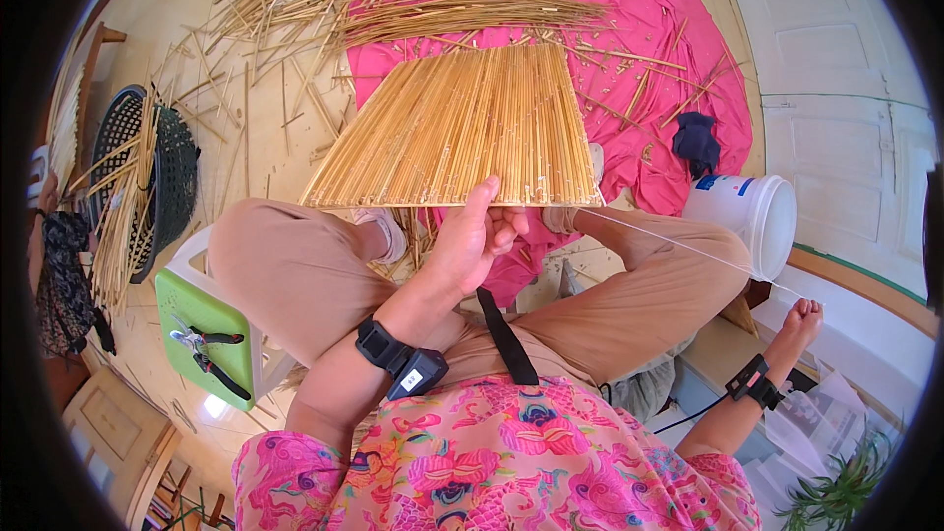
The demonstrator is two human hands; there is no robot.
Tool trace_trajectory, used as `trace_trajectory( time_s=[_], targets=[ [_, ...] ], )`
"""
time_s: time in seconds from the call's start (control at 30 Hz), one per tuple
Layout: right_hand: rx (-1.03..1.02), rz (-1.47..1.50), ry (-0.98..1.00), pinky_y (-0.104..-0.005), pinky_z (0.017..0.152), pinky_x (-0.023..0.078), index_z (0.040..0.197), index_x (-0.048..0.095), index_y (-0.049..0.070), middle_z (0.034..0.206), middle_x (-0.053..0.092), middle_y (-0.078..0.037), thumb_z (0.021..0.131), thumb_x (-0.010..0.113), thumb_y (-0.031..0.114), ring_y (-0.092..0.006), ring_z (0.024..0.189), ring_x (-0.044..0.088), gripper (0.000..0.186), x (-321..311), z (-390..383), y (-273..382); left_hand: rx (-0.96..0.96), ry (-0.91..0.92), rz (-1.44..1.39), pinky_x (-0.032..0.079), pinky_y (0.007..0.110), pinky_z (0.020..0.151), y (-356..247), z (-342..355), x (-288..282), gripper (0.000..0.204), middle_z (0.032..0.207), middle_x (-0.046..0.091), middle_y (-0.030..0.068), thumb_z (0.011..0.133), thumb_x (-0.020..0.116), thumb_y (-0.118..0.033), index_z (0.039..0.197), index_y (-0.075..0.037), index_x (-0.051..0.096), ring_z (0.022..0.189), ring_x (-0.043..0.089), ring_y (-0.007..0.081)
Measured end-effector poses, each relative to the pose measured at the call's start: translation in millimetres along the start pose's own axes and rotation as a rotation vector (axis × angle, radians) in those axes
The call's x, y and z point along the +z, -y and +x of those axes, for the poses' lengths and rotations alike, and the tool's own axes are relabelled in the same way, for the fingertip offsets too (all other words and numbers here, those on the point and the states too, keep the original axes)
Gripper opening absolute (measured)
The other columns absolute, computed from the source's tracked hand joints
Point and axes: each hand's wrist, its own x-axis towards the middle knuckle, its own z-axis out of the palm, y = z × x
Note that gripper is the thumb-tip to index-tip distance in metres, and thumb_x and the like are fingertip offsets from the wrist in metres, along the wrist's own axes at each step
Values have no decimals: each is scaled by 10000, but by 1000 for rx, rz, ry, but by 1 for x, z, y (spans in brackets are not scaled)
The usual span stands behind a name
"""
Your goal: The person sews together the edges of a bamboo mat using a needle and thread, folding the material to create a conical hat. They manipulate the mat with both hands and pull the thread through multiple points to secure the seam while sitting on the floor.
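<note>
A flat mat of golden straw stalks, laid side by side, is held out over my knees. My left hand grips its near edge, thumb on top and fingers curled beneath. From the mat's near right corner a thin white thread runs taut to the right. My right hand, far out to the right side, is closed in a fist around the thread's other end. Pale bits of thread or cut stalk ends show along the mat's near edge.
A pink cloth with a stalk bundle and loose straw covers the floor ahead. At left stand a dark basket and a green stool bearing pliers. A white bucket lies tipped by my right knee.
</note>
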Motion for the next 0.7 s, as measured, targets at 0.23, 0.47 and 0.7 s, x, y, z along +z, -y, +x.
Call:
trace_trajectory(
  time_s=[0.23, 0.47, 0.7],
  targets=[
    [-207, -297, 81, -246, 602, 444, 985, 529, -8, 754, 475, -21, 935, 573, 96, -112, 643, 476, 124, 202, -178, -59, 16, -25, 32, 337, 223, 475, 0, 0, -1, 348, 699, 590, 76, 1001, 410, -362, 901, -62, 553, 523, 432, 91],
    [828, -233, 715, -216, 465, 344, 1127, 557, 81, 717, 475, 47, 889, 590, 11, -44, 548, 414, 250, 278, -369, -195, 12, 6, 21, 319, 211, 478, 1, 0, -1, 347, 713, 589, 73, 989, 437, -386, 948, -60, 549, 515, 397, 82],
    [1168, -164, 1060, -212, 444, 297, 890, 532, 95, 644, 414, 62, 940, 576, 142, -45, 509, 358, 82, 274, -399, -230, 45, 37, 0, 327, 220, 480, -3, 0, 0, 381, 690, 586, 74, 992, 425, -386, 881, -47, 557, 499, 395, 91]
  ],
)
